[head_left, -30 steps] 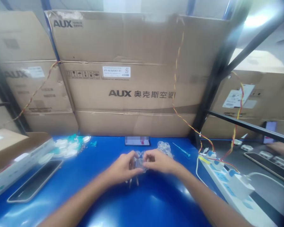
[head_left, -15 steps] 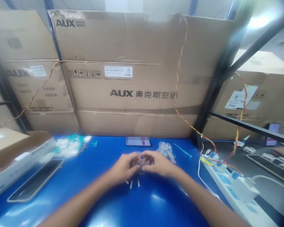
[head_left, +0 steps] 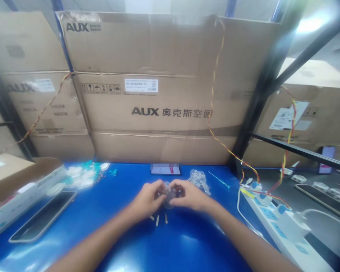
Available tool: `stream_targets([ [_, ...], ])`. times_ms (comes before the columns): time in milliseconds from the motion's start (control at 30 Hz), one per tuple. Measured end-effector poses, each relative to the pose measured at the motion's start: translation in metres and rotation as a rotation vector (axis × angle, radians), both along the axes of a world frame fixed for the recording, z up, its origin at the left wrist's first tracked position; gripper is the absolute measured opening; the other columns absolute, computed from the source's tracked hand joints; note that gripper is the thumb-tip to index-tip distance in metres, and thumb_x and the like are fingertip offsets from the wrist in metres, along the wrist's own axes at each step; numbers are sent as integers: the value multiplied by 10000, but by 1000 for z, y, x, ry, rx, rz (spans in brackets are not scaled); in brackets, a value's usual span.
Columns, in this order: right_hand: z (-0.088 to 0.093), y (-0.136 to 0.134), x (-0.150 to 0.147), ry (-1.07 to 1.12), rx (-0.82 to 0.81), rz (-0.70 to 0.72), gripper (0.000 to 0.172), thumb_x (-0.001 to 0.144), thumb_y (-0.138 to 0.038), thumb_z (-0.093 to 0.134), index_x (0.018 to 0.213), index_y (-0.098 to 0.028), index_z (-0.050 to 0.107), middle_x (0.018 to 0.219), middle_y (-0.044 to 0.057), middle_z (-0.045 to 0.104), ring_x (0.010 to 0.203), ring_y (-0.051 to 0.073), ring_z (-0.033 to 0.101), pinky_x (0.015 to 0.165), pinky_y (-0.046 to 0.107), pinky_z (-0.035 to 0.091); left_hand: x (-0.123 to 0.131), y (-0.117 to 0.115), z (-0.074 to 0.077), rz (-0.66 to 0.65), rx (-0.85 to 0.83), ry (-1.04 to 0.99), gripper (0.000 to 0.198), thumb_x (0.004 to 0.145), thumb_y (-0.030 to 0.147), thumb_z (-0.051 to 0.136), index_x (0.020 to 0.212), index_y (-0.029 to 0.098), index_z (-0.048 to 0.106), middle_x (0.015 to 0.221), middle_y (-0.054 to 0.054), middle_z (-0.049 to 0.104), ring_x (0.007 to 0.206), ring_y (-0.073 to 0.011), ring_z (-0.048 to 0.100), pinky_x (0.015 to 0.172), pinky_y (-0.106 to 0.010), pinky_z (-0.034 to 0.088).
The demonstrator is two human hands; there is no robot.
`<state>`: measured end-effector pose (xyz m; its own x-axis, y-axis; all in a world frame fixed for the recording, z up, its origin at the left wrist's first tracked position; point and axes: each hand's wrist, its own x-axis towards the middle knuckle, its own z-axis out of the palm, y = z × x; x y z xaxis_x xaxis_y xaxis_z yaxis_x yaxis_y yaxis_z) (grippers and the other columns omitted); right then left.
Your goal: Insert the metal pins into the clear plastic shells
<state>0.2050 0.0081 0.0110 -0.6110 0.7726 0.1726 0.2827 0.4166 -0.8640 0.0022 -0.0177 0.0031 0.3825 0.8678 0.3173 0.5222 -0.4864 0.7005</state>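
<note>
Between my two hands is a small clear plastic round part (head_left: 169, 200), blurred and partly covered by fingers. My left hand (head_left: 151, 196) pinches its left side, and my right hand (head_left: 185, 194) grips its right side with curled fingers. Just below them, several small pale strips (head_left: 158, 220) lie on the blue table (head_left: 147, 249). Beyond my right hand sits a pile of clear plastic parts (head_left: 198, 180). A thin blue screwdriver (head_left: 219, 180) lies to the right of that pile.
A phone (head_left: 166, 169) with a lit screen lies at the back. On the left are white and teal pieces (head_left: 83, 175), a dark phone-like device (head_left: 42, 217) and a long open box (head_left: 19, 204). A power strip (head_left: 274, 223) with plugs and cables lines the right; large cartons (head_left: 158, 147) stand behind.
My hands stay nearly in place, with the fingers slightly shifted around the clear part. Another person's hand at the far right has gone out of view.
</note>
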Motion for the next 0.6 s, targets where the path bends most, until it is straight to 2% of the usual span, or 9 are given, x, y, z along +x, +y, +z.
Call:
stream_targets([
  [200, 1, -2, -2, 60, -55, 41, 317, 668, -188, 716, 953, -187, 577, 880, -5, 622, 807, 146, 583, 711, 255, 469, 0, -2, 0, 2, 79, 48, 111, 813, 164, 522, 884, 194, 602, 758, 1, 678, 647, -130, 586, 576, -206, 369],
  [333, 1, -4, -4, -1, -4, -102, 433, 662, -218, 726, 1046, -197, 526, 990, 24, 587, 803, 139, 555, 647, 238, 459, 0, -1, -3, 19, 94, 78, 104, 829, 172, 511, 887, 200, 593, 734, 5, 663, 626, -130, 575, 566, -207, 356],
  [400, 4, -5, -3, -50, 124, -218, 417, 653, -253, 741, 995, -196, 509, 958, 17, 567, 736, 125, 523, 616, 237, 439, 0, -1, -4, 55, 109, 86, 96, 840, 181, 502, 888, 204, 582, 730, 6, 653, 619, -129, 566, 563, -207, 349],
  [467, 7, -7, -2, -107, 332, -304, 365, 651, -284, 751, 896, -197, 494, 871, -3, 545, 694, 123, 487, 620, 247, 416, -1, 0, -4, 104, 131, 86, 77, 846, 190, 498, 874, 204, 569, 732, 4, 644, 620, -130, 559, 565, -210, 345],
  [533, 10, -9, -1, -161, 527, -315, 307, 681, -293, 736, 841, -198, 492, 813, -12, 529, 694, 131, 477, 638, 253, 396, -1, -1, -3, 142, 153, 89, 58, 850, 201, 500, 853, 204, 558, 727, 3, 635, 624, -133, 554, 569, -213, 344],
  [600, 11, -13, -1, -217, 641, -267, 216, 745, -287, 688, 858, -198, 527, 786, -10, 541, 698, 136, 491, 642, 252, 380, -1, -2, -2, 154, 172, 94, 59, 857, 213, 496, 839, 204, 551, 721, 1, 629, 629, -137, 551, 571, -216, 343],
])
